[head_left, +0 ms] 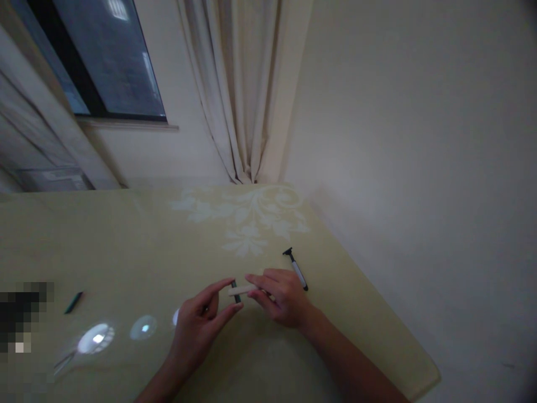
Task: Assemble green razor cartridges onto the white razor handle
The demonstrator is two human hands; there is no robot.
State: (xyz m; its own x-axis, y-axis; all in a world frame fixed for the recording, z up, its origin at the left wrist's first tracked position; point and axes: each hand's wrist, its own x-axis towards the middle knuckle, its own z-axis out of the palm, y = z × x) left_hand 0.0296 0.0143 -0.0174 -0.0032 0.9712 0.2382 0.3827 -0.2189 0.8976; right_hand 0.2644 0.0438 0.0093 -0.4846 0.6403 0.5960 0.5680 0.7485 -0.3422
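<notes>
Between the thumb and index finger of my left hand (200,318) is a small dark green razor cartridge (238,299), gripped by its two ends. My right hand (282,295) pinches a pale, flat wooden stick (240,290). The stick's free end lies across the middle of the cartridge; whether it presses on it I cannot tell. Just beyond my right hand, a razor handle (298,270) with a black head and grey grip rests on the table. A second dark green piece (74,302), similar in shape to the cartridge, lies at the left.
The yellowish table (126,240) has a white leaf pattern and reflects lights at the lower left. Thin tweezers-like prongs (65,361) lie near the left edge. A wall (411,168) borders the right side; a curtain (245,101) hangs behind the table.
</notes>
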